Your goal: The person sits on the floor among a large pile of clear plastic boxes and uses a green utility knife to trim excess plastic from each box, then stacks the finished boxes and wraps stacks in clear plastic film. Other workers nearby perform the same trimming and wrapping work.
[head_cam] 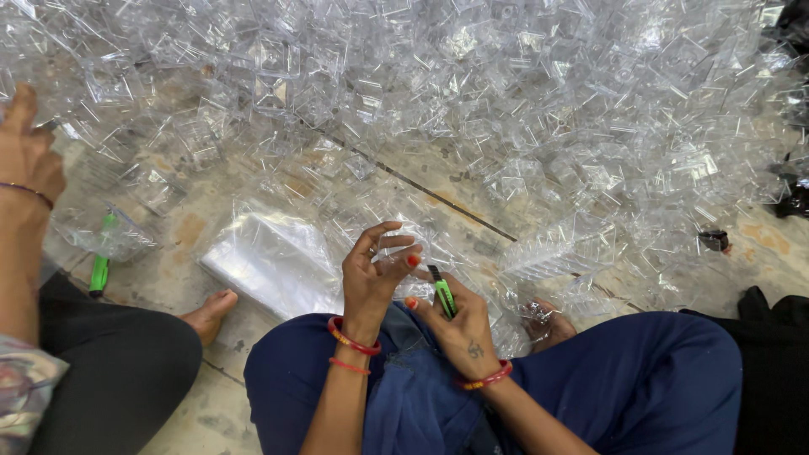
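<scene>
The right hand [459, 324] had its fingers clamped on one green-handled cutter [442, 293], held above the lap. The cutter's long axis ran near upright, dark tip pointing up and slightly left toward the left hand [375, 274]. The left hand's fingers were curled together, pinching a small clear plastic piece [419, 250]; its exact shape could not be told. A second green cutter [101, 261] lay on the floor [190, 232] beside another person's arm [21, 211]. Clear plastic boxes [472, 93] lay heaped beyond, too many to count.

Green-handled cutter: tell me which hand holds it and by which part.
The right hand grips the small green-handled cutter by its handle's lower part, tip up. The left hand pinches a clear plastic piece at its edge.
</scene>
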`<act>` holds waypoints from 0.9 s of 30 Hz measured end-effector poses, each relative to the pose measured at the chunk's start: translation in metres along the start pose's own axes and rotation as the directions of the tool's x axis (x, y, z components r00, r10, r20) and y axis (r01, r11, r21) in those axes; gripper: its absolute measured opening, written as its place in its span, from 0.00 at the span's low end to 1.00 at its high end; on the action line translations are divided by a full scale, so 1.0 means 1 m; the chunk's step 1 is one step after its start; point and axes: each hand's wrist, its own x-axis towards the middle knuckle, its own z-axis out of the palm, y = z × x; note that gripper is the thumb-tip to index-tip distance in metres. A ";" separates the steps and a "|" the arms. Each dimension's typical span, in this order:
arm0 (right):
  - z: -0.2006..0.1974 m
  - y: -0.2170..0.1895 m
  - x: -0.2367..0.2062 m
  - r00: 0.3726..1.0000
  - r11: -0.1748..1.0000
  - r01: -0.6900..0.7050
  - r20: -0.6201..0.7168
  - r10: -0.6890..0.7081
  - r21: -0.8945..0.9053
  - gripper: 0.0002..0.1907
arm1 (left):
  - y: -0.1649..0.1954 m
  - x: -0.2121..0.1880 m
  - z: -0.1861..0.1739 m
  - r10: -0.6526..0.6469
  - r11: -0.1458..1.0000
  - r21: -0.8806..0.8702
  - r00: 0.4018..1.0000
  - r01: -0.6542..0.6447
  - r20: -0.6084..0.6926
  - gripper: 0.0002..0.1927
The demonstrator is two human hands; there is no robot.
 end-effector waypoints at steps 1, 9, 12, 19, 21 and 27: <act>-0.002 0.002 -0.001 0.999 0.999 -0.031 -0.004 0.032 0.014 0.20 | 0.001 -0.001 0.000 0.007 1.000 0.003 1.000 -0.007 0.026 0.30; -0.002 0.012 -0.010 0.993 0.990 0.053 -0.099 -0.066 -0.127 0.14 | 0.001 -0.007 0.001 0.019 1.000 -0.003 0.998 -0.019 0.053 0.34; -0.001 0.016 -0.011 0.987 1.000 0.001 -0.163 -0.001 0.002 0.09 | 0.004 -0.011 0.003 0.116 0.989 0.087 0.991 -0.121 0.067 0.37; -0.021 -0.004 -0.013 0.971 0.991 0.120 -0.217 -0.105 0.059 0.20 | 0.019 -0.023 0.011 0.311 0.879 0.342 0.944 -0.331 0.113 0.45; -0.029 -0.017 -0.009 0.965 0.979 0.200 -0.178 -0.192 0.029 0.34 | 0.021 -0.027 0.014 0.362 0.774 0.498 0.919 -0.390 0.156 0.45; -0.034 -0.040 -0.001 0.944 0.925 0.330 0.078 -0.321 -0.187 0.39 | 0.015 -0.039 0.016 0.526 0.286 0.790 0.777 -0.543 0.344 0.42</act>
